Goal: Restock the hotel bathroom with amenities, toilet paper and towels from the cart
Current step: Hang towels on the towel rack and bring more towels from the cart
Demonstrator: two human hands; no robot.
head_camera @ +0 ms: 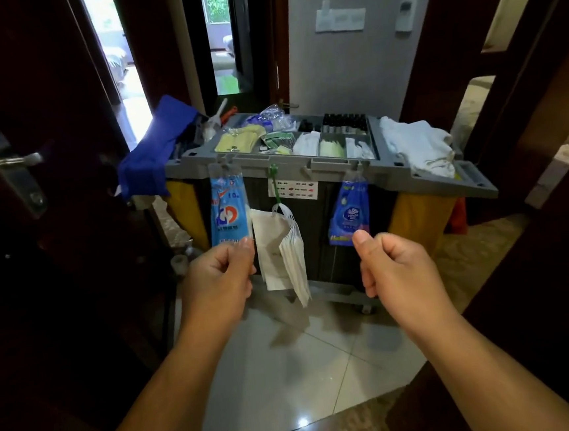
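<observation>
Both hands out in front of cart (323, 169), which stands in the doorway on glossy floor tile (289, 369). Left hand (218, 279) and right hand (398, 270): fingers clenched to fists, thumbs on top. Each thumb tip meets the lower edge of a hanging pack; can't tell if they pinch it or only overlap it

Cart: grey moulded plastic, compartmented top tray
- towels (414, 145): 1 white folded stack, soft terry, on the right end of the top
- bottles (343, 122): 1 row, small, dark, rear tray compartment
- 2 shiny plastic packs on the front rim: light-blue pack (227, 210), dark-blue pack (349, 209)
- white bags (282, 250): flat bunch on 1 green hook between the packs
- blue cloth (153, 151) draped over the left end
- 2 yellow sacks, one at each end: left sack (186, 210), right sack (417, 217)
</observation>
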